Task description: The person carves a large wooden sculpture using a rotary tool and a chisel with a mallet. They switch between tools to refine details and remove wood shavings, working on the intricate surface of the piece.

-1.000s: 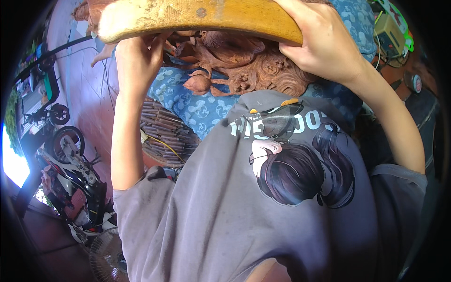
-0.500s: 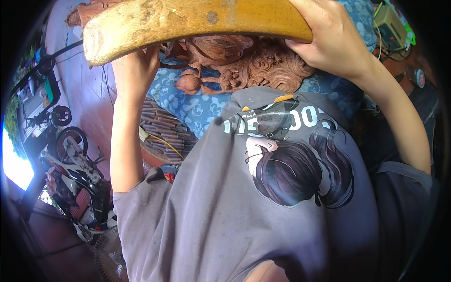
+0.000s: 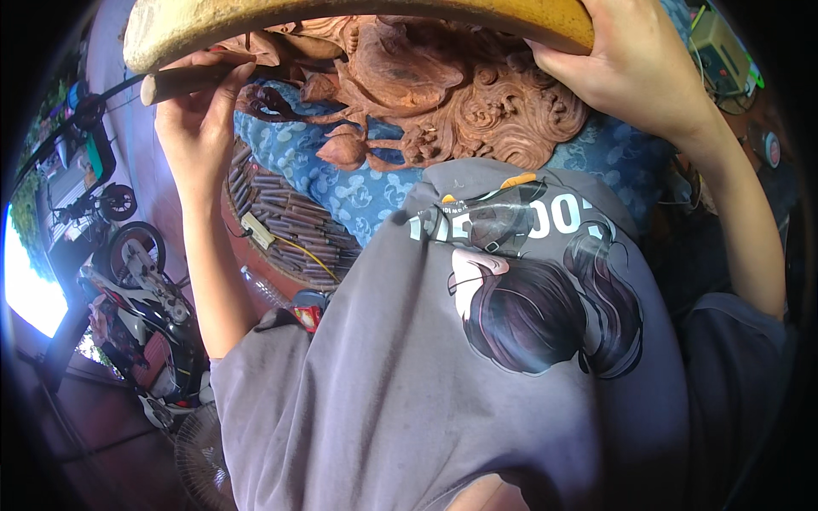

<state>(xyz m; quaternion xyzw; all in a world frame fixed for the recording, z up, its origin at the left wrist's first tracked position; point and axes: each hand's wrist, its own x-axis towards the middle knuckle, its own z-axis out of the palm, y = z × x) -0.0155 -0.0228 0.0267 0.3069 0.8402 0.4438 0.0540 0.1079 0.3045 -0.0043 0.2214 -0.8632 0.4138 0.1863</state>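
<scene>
My right hand (image 3: 635, 72) grips the right end of a curved yellow wooden mallet (image 3: 204, 24), which spans the upper edge of the view. Below the mallet's far left end, my left hand (image 3: 194, 128) pinches a dark rod-like carving chisel (image 3: 183, 83) with a pale blunt end. Its other end runs toward the carving and is hard to make out. A reddish-brown wood carving (image 3: 409, 72) with swirls, petals and a bud lies between my hands. Under it is a blue patterned cloth (image 3: 298, 140); the mallet covers the carving's top part.
Left of my lap, a round tray holds many brown rods (image 3: 294, 221), with a white plug block (image 3: 257, 230) and yellow cord on top. A clear bottle (image 3: 266, 288) lies nearby. A motorbike (image 3: 145, 315) stands farther left, above a fan (image 3: 203, 447). A beige box device (image 3: 718, 51) sits at upper right.
The mallet has risen toward the upper edge, baring more of the carving. My left hand has moved left and down, and the chisel in it now shows.
</scene>
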